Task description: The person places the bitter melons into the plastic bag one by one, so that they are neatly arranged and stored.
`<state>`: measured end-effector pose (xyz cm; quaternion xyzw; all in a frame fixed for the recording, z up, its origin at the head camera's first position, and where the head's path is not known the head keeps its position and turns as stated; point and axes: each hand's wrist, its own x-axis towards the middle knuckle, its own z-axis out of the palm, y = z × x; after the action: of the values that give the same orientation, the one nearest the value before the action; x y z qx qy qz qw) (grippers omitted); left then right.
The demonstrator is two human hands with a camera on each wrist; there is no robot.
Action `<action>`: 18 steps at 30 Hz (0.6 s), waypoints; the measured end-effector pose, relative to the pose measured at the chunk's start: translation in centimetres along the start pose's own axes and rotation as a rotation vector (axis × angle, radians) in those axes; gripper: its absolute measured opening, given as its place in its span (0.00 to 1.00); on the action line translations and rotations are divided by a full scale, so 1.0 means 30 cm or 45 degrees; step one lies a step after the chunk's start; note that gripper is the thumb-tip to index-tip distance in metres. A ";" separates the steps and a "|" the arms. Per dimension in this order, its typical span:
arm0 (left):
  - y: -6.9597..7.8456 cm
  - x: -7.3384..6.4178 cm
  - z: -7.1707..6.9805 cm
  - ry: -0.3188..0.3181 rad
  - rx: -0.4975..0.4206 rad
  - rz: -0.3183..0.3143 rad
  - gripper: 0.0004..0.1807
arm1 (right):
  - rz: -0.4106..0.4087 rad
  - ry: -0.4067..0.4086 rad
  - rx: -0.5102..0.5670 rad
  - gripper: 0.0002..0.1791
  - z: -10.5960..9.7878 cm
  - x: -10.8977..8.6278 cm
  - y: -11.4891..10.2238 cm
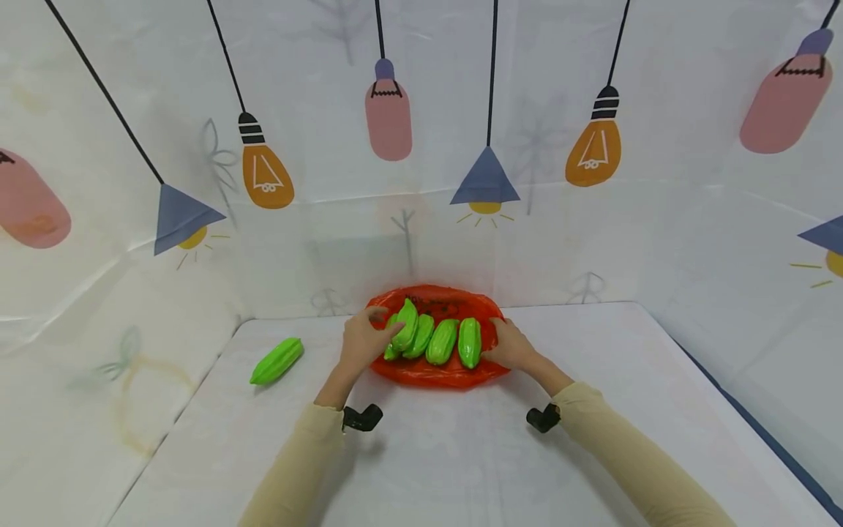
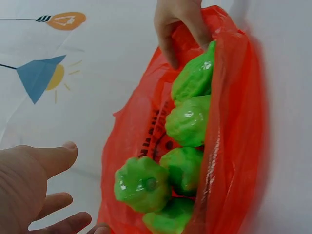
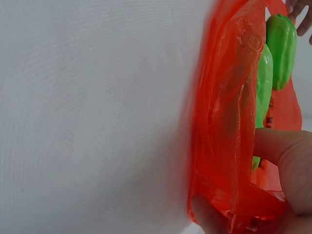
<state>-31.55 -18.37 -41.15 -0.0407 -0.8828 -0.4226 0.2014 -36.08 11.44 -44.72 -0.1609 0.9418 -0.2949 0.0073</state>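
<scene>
A red plastic bag [image 1: 431,376] lies spread at the table's far side, its mouth gaping. Several glossy green ribbed gourds [image 1: 443,342] are inside it, side by side, with one gourd [image 2: 142,184] raised on the others at the left end. At the bag's left side my left hand [image 1: 362,344] has its thumb and fingers spread and holds nothing, as the left wrist view shows. My right hand [image 1: 510,347] grips the bag's right rim, one digit inside and another outside the red film [image 3: 224,126]. Its other fingers are partly hidden in the right wrist view.
A single green gourd [image 1: 276,361] lies on the white table [image 1: 448,461] left of the bag. Behind the table stands a white sheet wall [image 1: 421,249] printed with hanging lamps. Similar sheeting rises along both sides.
</scene>
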 end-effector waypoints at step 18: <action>-0.064 -0.006 -0.179 0.076 0.080 -0.076 0.23 | -0.003 -0.005 -0.004 0.43 0.005 -0.006 -0.005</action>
<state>-30.13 -23.69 -39.59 0.0047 -0.8900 -0.4015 0.2159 -35.85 11.29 -44.77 -0.1626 0.9421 -0.2930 0.0086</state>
